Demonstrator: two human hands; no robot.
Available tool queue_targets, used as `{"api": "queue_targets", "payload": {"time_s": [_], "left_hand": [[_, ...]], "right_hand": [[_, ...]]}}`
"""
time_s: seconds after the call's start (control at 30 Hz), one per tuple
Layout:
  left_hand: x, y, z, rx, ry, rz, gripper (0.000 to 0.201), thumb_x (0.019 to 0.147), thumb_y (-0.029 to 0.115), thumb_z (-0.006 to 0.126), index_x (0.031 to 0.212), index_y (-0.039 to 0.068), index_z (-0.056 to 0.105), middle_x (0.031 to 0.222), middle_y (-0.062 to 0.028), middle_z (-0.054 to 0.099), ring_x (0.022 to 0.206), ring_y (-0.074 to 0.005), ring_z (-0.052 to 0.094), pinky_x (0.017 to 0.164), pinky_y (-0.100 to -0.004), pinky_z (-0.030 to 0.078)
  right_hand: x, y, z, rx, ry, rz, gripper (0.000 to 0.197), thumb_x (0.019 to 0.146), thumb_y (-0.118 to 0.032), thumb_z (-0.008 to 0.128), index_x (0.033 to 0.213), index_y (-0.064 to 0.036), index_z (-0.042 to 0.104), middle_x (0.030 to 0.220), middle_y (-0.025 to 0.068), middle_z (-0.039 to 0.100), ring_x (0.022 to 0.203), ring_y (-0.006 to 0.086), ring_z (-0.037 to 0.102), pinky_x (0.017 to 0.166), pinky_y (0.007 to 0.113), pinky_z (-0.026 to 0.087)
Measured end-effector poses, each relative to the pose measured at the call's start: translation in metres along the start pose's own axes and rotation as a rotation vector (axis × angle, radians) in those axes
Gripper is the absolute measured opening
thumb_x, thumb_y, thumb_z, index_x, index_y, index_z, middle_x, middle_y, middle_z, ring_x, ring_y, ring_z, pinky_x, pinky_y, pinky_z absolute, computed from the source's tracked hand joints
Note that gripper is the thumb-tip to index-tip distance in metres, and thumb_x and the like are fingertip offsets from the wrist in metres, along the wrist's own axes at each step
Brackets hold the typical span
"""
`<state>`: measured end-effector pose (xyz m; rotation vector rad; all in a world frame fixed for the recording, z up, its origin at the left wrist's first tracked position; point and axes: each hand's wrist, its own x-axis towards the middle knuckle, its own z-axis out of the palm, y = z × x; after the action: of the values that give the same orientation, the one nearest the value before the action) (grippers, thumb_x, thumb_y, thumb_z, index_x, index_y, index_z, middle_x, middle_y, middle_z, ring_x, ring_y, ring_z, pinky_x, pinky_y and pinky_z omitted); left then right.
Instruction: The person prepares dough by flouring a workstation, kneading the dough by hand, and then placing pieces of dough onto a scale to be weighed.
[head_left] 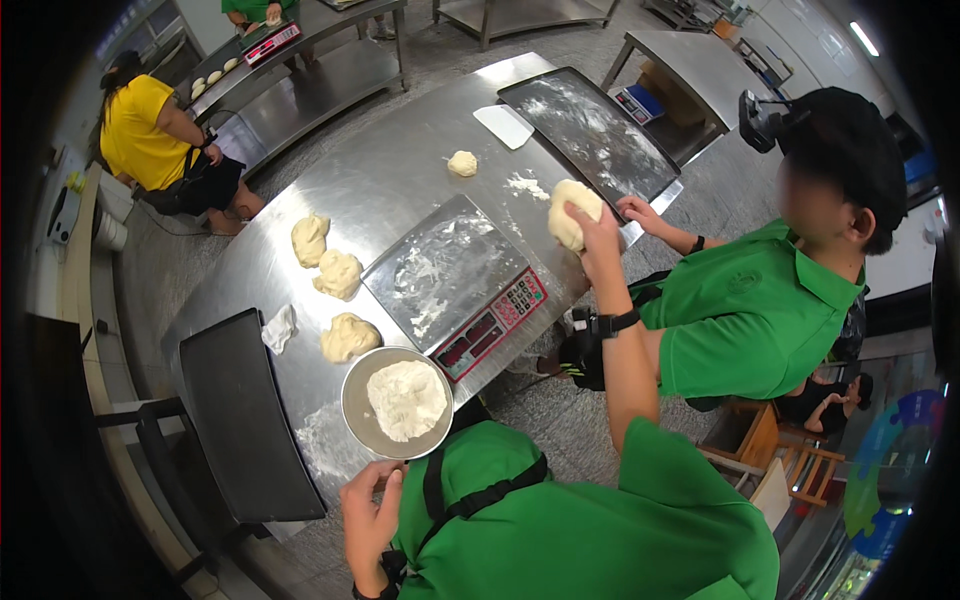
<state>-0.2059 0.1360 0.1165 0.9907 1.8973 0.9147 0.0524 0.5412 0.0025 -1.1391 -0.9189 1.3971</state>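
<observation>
My right hand (597, 240) reaches far out over the table's right edge and grips a pale lump of dough (566, 193). Close to the near rim of a metal bowl (362, 425) is my left hand (370, 510), fingers loosely bent, thumb apart, nothing visible in it. White flour (408, 400) lies in the bowl. Beyond it stands a flat digital scale (487, 330), its steel plate dusted with flour. Left of the scale rest three dough lumps (348, 338), and a smaller dough piece (462, 163) sits farther back.
A dark tray (245, 420) lies at the table's left end, beside a crumpled white cloth (280, 328). Far right are a floured black tray (595, 135) and a white scraper (503, 127). A co-worker in green (760, 300) stands at right, a hand by that tray.
</observation>
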Motion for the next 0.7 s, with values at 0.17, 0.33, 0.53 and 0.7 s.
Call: {"api": "queue_targets", "payload": {"time_s": [0.17,0.33,0.53,0.7], "left_hand": [[-0.004,-0.009,0.0,-0.009,0.042,-0.025,0.014,0.091,0.004,0.056,0.095,-0.008,0.063,0.082,-0.0117,0.071,0.075,-0.0134,0.067,0.07,-0.0263,0.052],[-0.006,-0.009,0.006,-0.021,0.071,-0.109,0.015,0.091,0.004,0.056,0.096,-0.008,0.064,0.083,-0.0118,0.071,0.077,-0.0139,0.067,0.072,-0.0269,0.052],[0.001,-0.011,0.013,-0.061,0.081,-0.18,0.015,0.089,0.005,0.058,0.098,-0.005,0.065,0.085,-0.0139,0.071,0.079,-0.0195,0.071,0.073,-0.0287,0.054],[0.008,0.003,0.021,-0.079,0.069,-0.299,0.018,0.093,0.009,0.057,0.099,-0.007,0.063,0.087,-0.0112,0.07,0.08,-0.0152,0.067,0.073,-0.0279,0.053]], "right_hand": [[0.061,0.017,-0.033,-0.104,0.101,-0.104,0.033,0.079,-0.004,0.071,0.109,0.0035,0.058,0.099,0.0115,0.067,0.081,0.0202,0.067,0.065,0.031,0.056],[0.107,0.036,-0.06,-0.22,0.179,-0.043,0.042,0.078,-0.008,0.074,0.114,0.001,0.055,0.102,0.0119,0.064,0.083,0.025,0.067,0.065,0.037,0.058],[0.137,0.041,-0.083,-0.093,0.26,0.117,0.037,0.076,-0.005,0.072,0.11,-0.0035,0.059,0.1,0.0106,0.065,0.079,0.0267,0.068,0.057,0.042,0.059],[0.163,0.04,-0.086,-0.332,0.218,0.072,0.016,0.077,-0.001,0.067,0.092,0.0021,0.062,0.076,0.0107,0.065,0.073,0.023,0.068,0.06,0.033,0.057]]}}
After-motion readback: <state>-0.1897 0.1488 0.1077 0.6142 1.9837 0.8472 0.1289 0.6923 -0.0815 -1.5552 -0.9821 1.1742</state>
